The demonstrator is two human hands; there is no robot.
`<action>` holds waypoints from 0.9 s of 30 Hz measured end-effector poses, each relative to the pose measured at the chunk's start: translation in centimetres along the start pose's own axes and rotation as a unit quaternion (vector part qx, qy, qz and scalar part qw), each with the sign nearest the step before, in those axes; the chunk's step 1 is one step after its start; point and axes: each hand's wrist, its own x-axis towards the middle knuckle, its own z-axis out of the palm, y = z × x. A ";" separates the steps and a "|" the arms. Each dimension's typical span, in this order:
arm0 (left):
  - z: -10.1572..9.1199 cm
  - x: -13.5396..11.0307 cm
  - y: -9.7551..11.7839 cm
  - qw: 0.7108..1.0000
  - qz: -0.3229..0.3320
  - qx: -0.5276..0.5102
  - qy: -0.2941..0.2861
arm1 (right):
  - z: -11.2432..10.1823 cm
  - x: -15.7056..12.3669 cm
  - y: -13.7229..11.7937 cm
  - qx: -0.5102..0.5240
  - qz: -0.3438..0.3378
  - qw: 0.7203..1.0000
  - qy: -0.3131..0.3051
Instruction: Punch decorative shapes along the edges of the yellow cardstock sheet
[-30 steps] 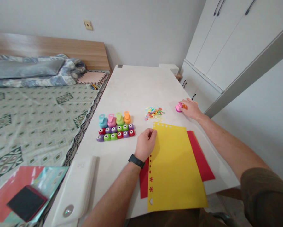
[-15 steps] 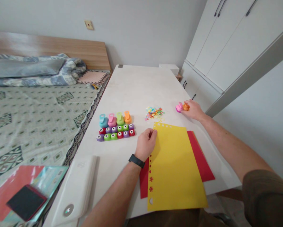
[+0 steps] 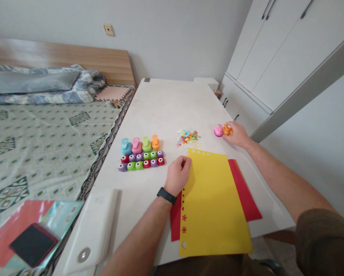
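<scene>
My left hand (image 3: 178,174), wearing a black band on its wrist, pinches the upper left edge of a sheet of yellow paper (image 3: 215,203). Punched shapes run along the sheet's left and top edges. Beneath it, red paper (image 3: 243,191) sticks out on both sides. Over at the right side of the table, the fingers of my right hand (image 3: 237,133) are around an orange craft punch (image 3: 226,129), which stands beside a pink craft punch (image 3: 218,130). Small colourful paper cutouts (image 3: 188,137) lie in a pile beyond the yellow sheet.
Rows of craft punches (image 3: 143,153) stand left of my left hand. A long white device (image 3: 93,230) lies at the table's (image 3: 172,103) near left edge. On the bed (image 3: 54,153) are a plastic-wrapped packet and a dark flat pad (image 3: 33,244). White cabinets (image 3: 264,50) border the right side.
More of the orange punch shows between the fingers of my right hand, which has barely shifted. My left hand keeps its pinch on the yellow paper. The view has moved very slightly.
</scene>
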 end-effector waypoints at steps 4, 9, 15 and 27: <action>0.0 0.0 0.0 1.000 0.003 0.010 -0.001 | 0.2 -0.4 1.1 -0.014 0.013 1.000 0.001; 0.1 0.0 -0.3 1.000 0.008 0.012 0.004 | 0.5 -0.1 1.2 -0.017 0.019 1.000 -0.004; 0.1 0.0 -0.3 1.000 0.002 0.009 0.003 | 0.7 0.2 -0.2 -0.010 0.027 1.000 0.009; 0.0 -0.1 -0.2 1.000 0.001 0.013 -0.002 | 1.0 1.2 -0.8 -0.011 0.011 1.000 0.006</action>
